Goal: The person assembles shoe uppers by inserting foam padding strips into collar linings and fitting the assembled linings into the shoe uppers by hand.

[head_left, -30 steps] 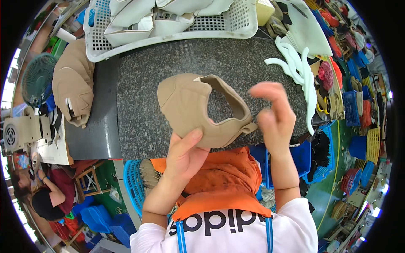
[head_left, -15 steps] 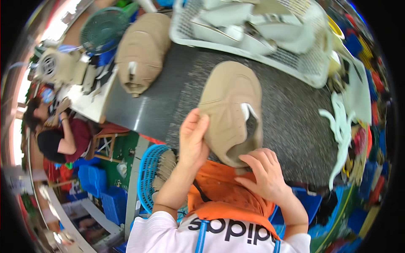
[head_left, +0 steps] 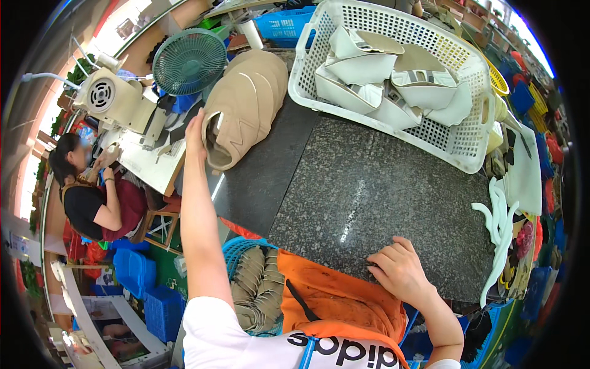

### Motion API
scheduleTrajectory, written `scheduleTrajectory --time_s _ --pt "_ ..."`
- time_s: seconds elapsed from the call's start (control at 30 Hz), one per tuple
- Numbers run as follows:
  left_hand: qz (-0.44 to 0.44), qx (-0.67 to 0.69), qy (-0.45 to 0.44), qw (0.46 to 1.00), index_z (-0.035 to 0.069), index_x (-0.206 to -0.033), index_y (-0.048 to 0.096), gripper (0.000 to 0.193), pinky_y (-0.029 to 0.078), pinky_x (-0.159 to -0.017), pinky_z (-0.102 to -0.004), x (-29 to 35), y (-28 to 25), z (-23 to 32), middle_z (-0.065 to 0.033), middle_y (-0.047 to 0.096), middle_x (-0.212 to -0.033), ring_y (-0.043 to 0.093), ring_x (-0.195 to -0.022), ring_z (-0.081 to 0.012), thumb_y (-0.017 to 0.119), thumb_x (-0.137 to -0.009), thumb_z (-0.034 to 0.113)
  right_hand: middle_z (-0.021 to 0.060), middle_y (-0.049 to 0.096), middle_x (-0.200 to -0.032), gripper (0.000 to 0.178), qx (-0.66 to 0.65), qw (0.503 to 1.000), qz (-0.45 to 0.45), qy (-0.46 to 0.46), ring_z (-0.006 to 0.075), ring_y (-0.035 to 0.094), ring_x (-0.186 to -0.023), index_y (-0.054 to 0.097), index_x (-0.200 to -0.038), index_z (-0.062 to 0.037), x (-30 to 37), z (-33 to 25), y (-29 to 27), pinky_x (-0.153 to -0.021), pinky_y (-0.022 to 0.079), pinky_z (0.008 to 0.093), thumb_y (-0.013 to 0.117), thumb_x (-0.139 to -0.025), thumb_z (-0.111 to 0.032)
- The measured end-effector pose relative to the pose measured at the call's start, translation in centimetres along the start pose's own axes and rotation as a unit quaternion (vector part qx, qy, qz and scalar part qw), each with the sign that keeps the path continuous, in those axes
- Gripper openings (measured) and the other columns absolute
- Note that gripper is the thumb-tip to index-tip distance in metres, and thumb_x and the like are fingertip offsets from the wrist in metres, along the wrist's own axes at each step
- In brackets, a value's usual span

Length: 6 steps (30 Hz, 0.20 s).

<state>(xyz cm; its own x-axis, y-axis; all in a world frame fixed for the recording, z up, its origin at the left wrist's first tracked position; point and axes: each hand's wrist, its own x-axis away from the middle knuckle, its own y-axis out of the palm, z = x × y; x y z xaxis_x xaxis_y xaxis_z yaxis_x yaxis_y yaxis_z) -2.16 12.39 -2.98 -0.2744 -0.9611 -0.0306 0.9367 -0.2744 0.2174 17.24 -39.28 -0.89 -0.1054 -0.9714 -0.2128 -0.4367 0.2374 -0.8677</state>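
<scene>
At the table's far left, my left hand (head_left: pixel 196 132) grips the side edge of a tan shoe upper (head_left: pixel 249 101). This upper lies over others in a nested pile, its opening turned toward me. Part of the left fingers is hidden behind that edge. By the near edge of the dark speckled stone tabletop (head_left: pixel 375 184), my right hand (head_left: pixel 398 267) rests with fingers loosely bent and apart, holding nothing. Below the table edge, a blue basket (head_left: pixel 236 246) contains several stacked tan pieces (head_left: pixel 255 286).
A white perforated crate (head_left: pixel 393 126) with pale shoe parts (head_left: pixel 369 71) stands at the back. Pale green strips (head_left: pixel 499 237) hang at the right edge. Beyond the pile are a green fan (head_left: pixel 189 61) and a sewing machine (head_left: pixel 114 95). Another person (head_left: pixel 92 190) sits at the left.
The tan upper has moved from in front of me to the pile at the left, with my left hand. My right hand has let go of it and lies at the table edge.
</scene>
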Motion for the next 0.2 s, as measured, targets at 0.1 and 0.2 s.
scheduleTrajectory --time_s 0.1,0.2 --pt "-0.02 -0.136 0.028 0.99 0.005 -0.107 0.062 0.038 0.045 -0.083 -0.0276 -1.2 -0.8 -0.7 -0.0041 0.064 -0.099 0.059 -0.094 -0.0134 0.068 -0.085 0.036 0.0077 0.059 -0.085 0.014 0.033 0.999 -0.029 -0.006 0.0265 0.057 -0.086 0.063 -0.088 -0.0082 -1.4 1.4 -0.9 -0.093 0.04 0.0441 0.067 -0.078 -0.016" --pt "-0.049 -0.272 0.086 0.957 0.005 -0.109 0.062 0.037 0.045 -0.088 -0.0279 -3.3 -3.5 -0.5 -0.0055 0.064 -0.108 0.059 -0.097 -0.0166 0.066 -0.087 0.035 0.01 0.058 -0.092 0.021 0.067 0.99 0.118 0.024 0.0285 0.053 -0.096 0.062 -0.094 -0.0092 -7.0 6.7 -1.9 -0.096 0.038 0.0439 0.067 -0.078 -0.022"
